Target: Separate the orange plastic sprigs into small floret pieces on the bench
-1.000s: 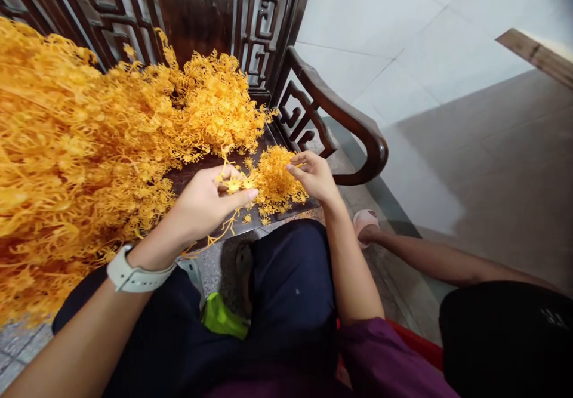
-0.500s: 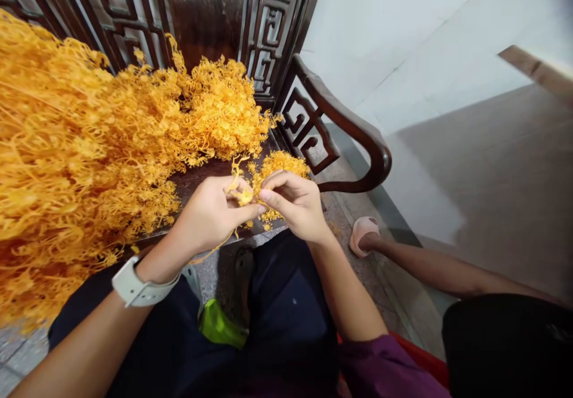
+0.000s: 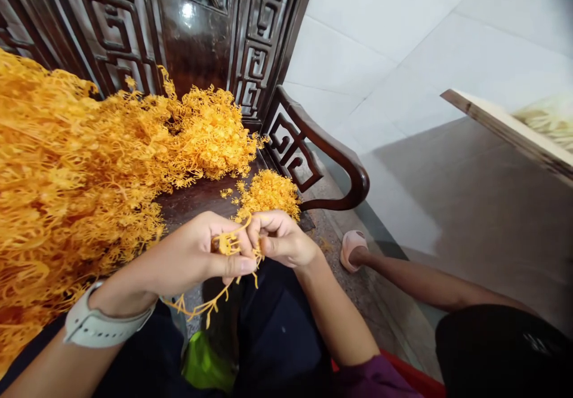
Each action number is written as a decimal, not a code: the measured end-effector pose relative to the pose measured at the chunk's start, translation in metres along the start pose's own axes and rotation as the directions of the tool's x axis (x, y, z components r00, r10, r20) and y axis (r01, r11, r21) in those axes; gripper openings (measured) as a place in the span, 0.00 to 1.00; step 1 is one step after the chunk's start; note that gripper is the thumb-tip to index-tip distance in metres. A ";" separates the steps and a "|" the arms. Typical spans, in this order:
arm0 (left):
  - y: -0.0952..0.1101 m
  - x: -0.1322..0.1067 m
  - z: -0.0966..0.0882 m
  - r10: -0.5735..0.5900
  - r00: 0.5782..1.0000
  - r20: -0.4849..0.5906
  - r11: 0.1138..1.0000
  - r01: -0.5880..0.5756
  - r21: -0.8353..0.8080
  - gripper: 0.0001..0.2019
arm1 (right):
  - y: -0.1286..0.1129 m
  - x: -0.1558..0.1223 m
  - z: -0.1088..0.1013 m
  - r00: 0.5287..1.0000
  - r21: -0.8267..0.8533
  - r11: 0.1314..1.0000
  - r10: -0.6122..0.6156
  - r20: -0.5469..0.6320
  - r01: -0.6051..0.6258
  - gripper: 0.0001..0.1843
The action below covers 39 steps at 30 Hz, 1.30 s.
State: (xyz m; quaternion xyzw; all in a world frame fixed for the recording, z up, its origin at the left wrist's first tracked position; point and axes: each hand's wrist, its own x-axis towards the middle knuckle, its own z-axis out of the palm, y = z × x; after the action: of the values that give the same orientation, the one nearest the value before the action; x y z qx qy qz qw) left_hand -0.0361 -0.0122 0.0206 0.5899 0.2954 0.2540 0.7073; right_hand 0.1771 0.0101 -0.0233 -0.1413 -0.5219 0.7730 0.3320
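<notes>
My left hand (image 3: 197, 261), with a white watch on its wrist, is closed around a thin orange plastic sprig (image 3: 224, 246) whose stem hangs down toward my lap. My right hand (image 3: 280, 240) meets it from the right, its fingers pinched on the sprig's top. Just beyond the hands lies a small heap of orange pieces (image 3: 268, 192) on the dark wooden bench seat (image 3: 197, 198). A very large pile of orange sprigs (image 3: 80, 171) covers the bench to the left.
The carved dark bench back (image 3: 197, 34) and its curved armrest (image 3: 331, 153) stand behind the hands. Another person's leg (image 3: 425, 281) with a pink slipper (image 3: 351, 249) stretches in from the right. A wooden board (image 3: 510, 132) juts in at right over a white tiled floor.
Both hands came together and drew back toward my lap with the sprig. The right hand left the small heap and now pinches the sprig. The view shifted up a little.
</notes>
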 end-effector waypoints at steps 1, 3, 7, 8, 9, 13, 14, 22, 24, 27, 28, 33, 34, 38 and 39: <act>0.001 -0.001 0.000 -0.001 0.999 0.036 1.000 0.001 -0.001 0.10 | -0.001 0.000 0.000 0.998 0.036 0.999 -0.036 0.057 0.034 0.17; 0.002 -0.001 0.000 0.008 0.999 0.052 1.000 -0.009 0.021 0.10 | -0.003 -0.002 -0.001 0.985 0.090 0.990 -0.117 0.131 0.106 0.17; -0.005 0.007 0.004 -0.015 0.978 -0.206 0.994 0.037 0.107 0.10 | -0.013 -0.008 -0.009 0.983 -0.070 0.982 -0.179 -0.033 0.177 0.13; -0.008 0.009 0.004 -0.028 0.961 -0.276 0.994 0.057 0.097 0.13 | -0.015 -0.009 -0.013 0.975 -0.137 0.975 -0.189 -0.120 0.173 0.10; -0.012 0.012 0.005 -0.044 0.943 -0.331 0.994 0.075 0.082 0.18 | -0.016 -0.011 -0.016 0.959 -0.203 0.967 -0.198 -0.203 0.157 0.08; -0.026 0.017 0.008 -0.051 0.902 -0.428 0.987 0.112 0.119 0.25 | -0.017 -0.012 -0.019 0.909 -0.404 0.914 -0.199 -0.366 0.037 0.07; -0.028 0.017 0.009 -0.027 0.903 -0.430 0.983 0.102 0.153 0.24 | -0.017 -0.011 -0.016 0.919 -0.460 0.888 -0.179 -0.350 -0.002 0.10; -0.034 0.017 0.008 0.104 0.915 -0.390 0.967 -0.002 0.254 0.19 | -0.012 -0.002 0.004 0.935 -0.649 0.761 -0.244 -0.256 0.020 0.11; -0.027 0.017 0.008 0.087 0.914 -0.397 0.979 -0.005 0.204 0.15 | -0.010 -0.001 0.000 0.904 -0.566 0.823 -0.273 -0.330 0.042 0.12; -0.016 0.019 0.011 0.129 0.911 -0.392 0.979 -0.054 0.199 0.12 | -0.009 -0.001 -0.004 0.882 -0.419 0.907 -0.237 -0.407 0.050 0.15; -0.013 0.019 0.012 0.162 0.905 -0.394 0.973 -0.080 0.216 0.13 | -0.010 -0.001 -0.004 0.886 -0.364 0.930 -0.207 -0.414 0.047 0.16; -0.007 0.015 0.017 0.162 0.942 -0.294 0.980 -0.120 0.156 0.16 | -0.010 -0.001 0.008 0.930 -0.082 0.993 -0.108 -0.350 0.085 0.17; -0.007 0.014 0.016 0.139 0.956 -0.259 0.988 -0.115 0.104 0.16 | -0.010 0.000 0.011 0.940 -0.029 0.996 -0.089 -0.328 0.084 0.17; -0.009 0.009 0.012 0.160 0.973 -0.166 0.986 -0.166 -0.024 0.21 | -0.005 0.001 0.020 0.969 0.093 0.994 -0.027 -0.246 0.051 0.19; -0.010 0.008 0.011 0.180 0.973 -0.146 0.982 -0.186 -0.029 0.23 | -0.004 0.001 0.022 0.972 0.102 0.994 -0.017 -0.235 0.042 0.20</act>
State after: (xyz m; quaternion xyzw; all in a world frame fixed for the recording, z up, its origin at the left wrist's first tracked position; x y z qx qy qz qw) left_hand -0.0224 -0.0157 0.0110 0.5798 0.2843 0.3660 0.6702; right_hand 0.1655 -0.0035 -0.0105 -0.2057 -0.4392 0.7727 0.4096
